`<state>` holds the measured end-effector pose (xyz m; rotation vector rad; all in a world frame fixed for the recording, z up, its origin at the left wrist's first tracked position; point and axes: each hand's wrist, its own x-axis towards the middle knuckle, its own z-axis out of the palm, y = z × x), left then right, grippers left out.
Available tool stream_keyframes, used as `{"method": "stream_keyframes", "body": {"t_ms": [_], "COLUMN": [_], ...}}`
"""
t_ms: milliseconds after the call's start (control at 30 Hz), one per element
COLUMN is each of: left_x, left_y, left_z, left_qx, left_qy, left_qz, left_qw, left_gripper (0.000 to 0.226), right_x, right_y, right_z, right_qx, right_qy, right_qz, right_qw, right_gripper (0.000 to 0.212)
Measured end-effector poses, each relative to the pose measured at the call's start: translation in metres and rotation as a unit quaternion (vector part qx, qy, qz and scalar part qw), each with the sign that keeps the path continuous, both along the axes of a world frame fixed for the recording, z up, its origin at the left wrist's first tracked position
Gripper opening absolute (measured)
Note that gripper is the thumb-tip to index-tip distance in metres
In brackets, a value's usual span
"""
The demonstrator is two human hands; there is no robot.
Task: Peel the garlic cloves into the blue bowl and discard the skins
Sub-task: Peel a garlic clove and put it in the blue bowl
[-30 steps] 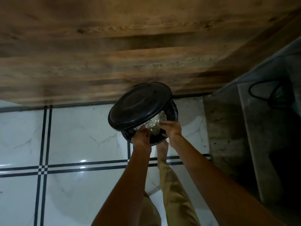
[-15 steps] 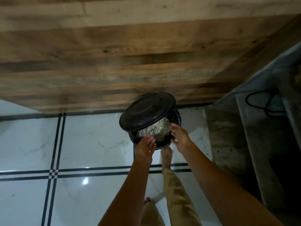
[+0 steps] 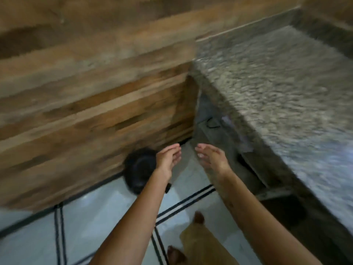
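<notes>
Head view: left hand (image 3: 168, 157) and right hand (image 3: 212, 159) are held empty, fingers (image 3: 174, 148) slack, near the black bin (image 3: 139, 169). Skins and blue bowl unseen; discarding judged done, bench (image 3: 277, 73) to be faced next.

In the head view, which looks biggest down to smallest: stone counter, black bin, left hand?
1. Stone counter, largest.
2. Black bin, next, though partly hidden.
3. Left hand, slightly smaller; blur makes this unsure.
</notes>
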<state>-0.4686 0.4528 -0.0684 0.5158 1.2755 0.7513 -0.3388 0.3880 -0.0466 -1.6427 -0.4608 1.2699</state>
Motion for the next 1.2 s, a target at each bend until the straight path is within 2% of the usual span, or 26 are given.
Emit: {"method": "stream_keyframes", "body": {"t_ms": [100, 200, 300, 400, 467, 533, 633, 767, 867, 900, 933, 967, 1033, 1067, 1100, 1133, 1200], "left_x": [0.092, 0.188, 0.275, 0.348, 0.384, 0.411, 0.446, 0.479, 0.488, 0.489, 0.490, 0.492, 0.506, 0.516, 0.528, 0.540, 0.555], "left_y": [-0.035, -0.099, -0.180, -0.262, -0.310, -0.345, -0.390, -0.428, -0.438, -0.439, -0.439, -0.437, -0.423, -0.411, -0.396, -0.382, -0.363], "left_z": [0.042, 0.072, 0.090, 0.092, 0.082, 0.071, 0.061, 0.057, 0.046, 0.047, 0.050, 0.057, 0.077, 0.087, 0.092, 0.094, 0.090], "left_qx": [0.037, 0.058, 0.086, 0.121, 0.201, 0.326, 0.484, 0.550, 0.615, 0.635, 0.644, 0.639, 0.612, 0.600, 0.591, 0.583, 0.558], "left_qy": [-0.031, -0.078, -0.096, -0.062, -0.011, 0.045, 0.094, 0.142, 0.187, 0.184, 0.157, 0.120, 0.082, 0.093, 0.123, 0.160, 0.223], "left_qz": [-0.127, -0.252, -0.358, -0.462, -0.516, -0.557, -0.599, -0.674, -0.686, -0.677, -0.671, -0.664, -0.609, -0.576, -0.559, -0.558, -0.589], "left_qw": [0.991, 0.963, 0.925, 0.876, 0.832, 0.762, 0.631, 0.472, 0.341, 0.323, 0.331, 0.369, 0.499, 0.548, 0.568, 0.569, 0.540], "left_gripper": [0.016, 0.016, 0.020, 0.017, 0.019, 0.020, 0.021, 0.024, 0.011, 0.010, 0.010, 0.011, 0.010, 0.011, 0.012, 0.012, 0.012], "right_x": [0.072, 0.144, 0.205, 0.245, 0.265, 0.284, 0.310, 0.331, 0.328, 0.326, 0.325, 0.325, 0.326, 0.326, 0.326, 0.327, 0.327], "right_y": [-0.077, -0.166, -0.252, -0.338, -0.396, -0.444, -0.497, -0.520, -0.528, -0.529, -0.530, -0.530, -0.529, -0.528, -0.528, -0.528, -0.527], "right_z": [0.037, 0.052, 0.057, 0.059, 0.053, 0.039, 0.019, 0.000, -0.016, -0.020, -0.024, -0.025, -0.025, -0.024, -0.023, -0.022, -0.020], "right_qx": [0.064, 0.033, 0.009, -0.026, -0.049, -0.090, -0.156, -0.230, -0.298, -0.314, -0.324, -0.328, -0.329, -0.329, -0.329, -0.327, -0.322], "right_qy": [-0.126, -0.227, -0.262, -0.310, -0.334, -0.340, -0.334, -0.413, -0.453, -0.463, -0.468, -0.469, -0.467, -0.465, -0.462, -0.461, -0.459], "right_qz": [-0.101, -0.247, -0.361, -0.425, -0.467, -0.499, -0.504, -0.382, -0.292, -0.276, -0.268, -0.267, -0.271, -0.274, -0.277, -0.281, -0.288], "right_qw": [0.985, 0.942, 0.895, 0.850, 0.817, 0.792, 0.781, 0.794, 0.788, 0.782, 0.777, 0.775, 0.775, 0.775, 0.775, 0.776, 0.777], "right_gripper": [0.014, 0.018, 0.019, 0.019, 0.019, 0.023, 0.026, 0.036, 0.050, 0.059, 0.067, 0.070, 0.071, 0.072, 0.072, 0.072, 0.067]}}
